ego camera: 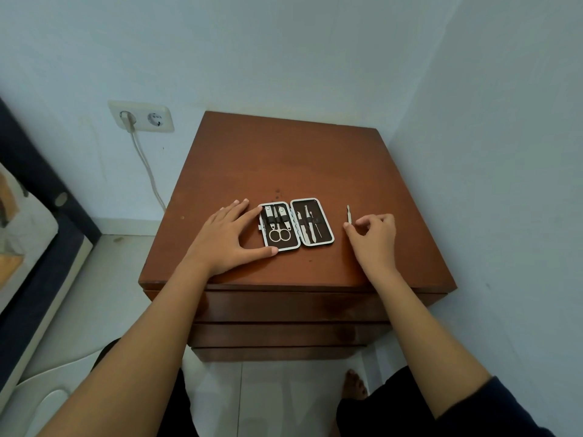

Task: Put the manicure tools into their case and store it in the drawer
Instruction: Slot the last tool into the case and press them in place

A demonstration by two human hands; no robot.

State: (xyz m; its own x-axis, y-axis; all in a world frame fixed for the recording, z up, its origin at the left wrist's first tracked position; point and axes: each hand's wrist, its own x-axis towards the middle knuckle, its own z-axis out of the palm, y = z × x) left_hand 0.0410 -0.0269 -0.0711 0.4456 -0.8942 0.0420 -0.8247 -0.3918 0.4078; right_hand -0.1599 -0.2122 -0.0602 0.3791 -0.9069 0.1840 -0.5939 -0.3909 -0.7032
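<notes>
A brown wooden nightstand stands in a pale-walled corner, both hands resting on its top. Between them the manicure case lies open, the left hand spread flat against its edge. The right hand, fingers curled, pinches the near end of a thin metal tool lying just beyond its fingertips

The tools strapped in the open case are too small to identify individually beyond the scissors, and the left hand covers the case's left edge. The near end of the loose tool is hidden at the right hand, whose curled fingers conceal whether it is pinched or merely touched. Both forearms block part of the drawer fronts, no handles can be made out, and the bed at left and the person's legs are cut off by the frame edges.
</notes>
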